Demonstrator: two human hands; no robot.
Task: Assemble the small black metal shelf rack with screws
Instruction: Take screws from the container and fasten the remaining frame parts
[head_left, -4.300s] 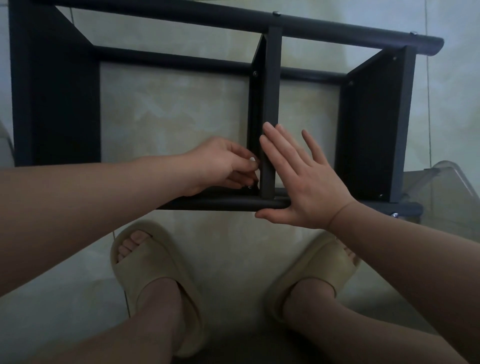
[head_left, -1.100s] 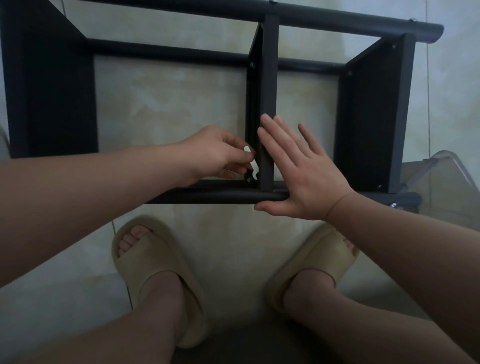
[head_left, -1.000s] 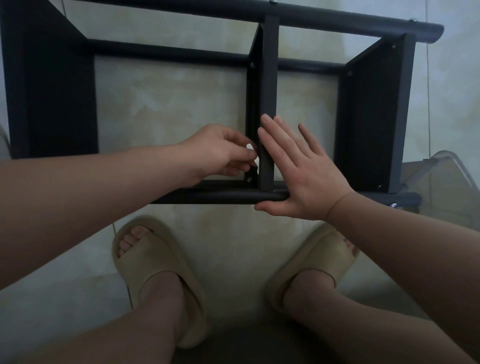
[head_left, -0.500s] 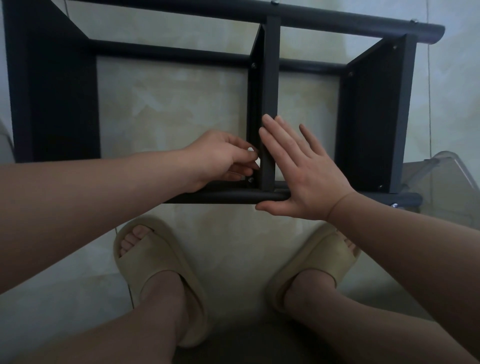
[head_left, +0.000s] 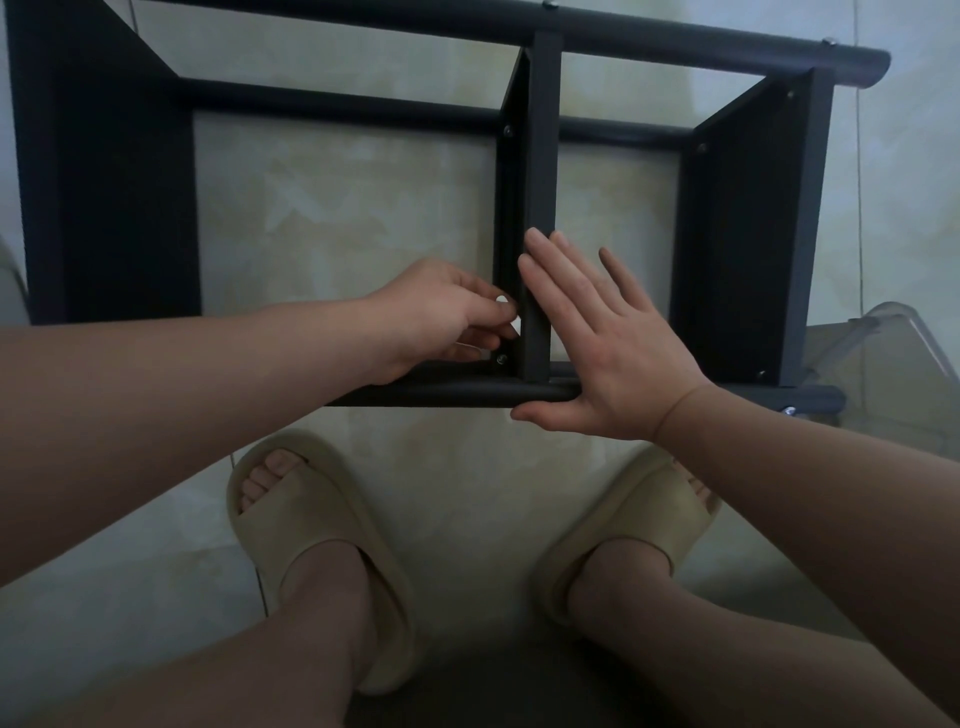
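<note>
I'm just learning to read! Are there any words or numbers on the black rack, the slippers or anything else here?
None: no words, numbers, brands or signs show anywhere.
The black rack, the beige slippers, the floor tiles and the small white piece pinched in the left hand are all plain. The right hand lies flat against the rack's middle bar.

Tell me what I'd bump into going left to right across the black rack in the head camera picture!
Left side panel → left hand pinching a small white tool → middle divider → right hand, held flat → right side panel → clear plastic object.
</note>
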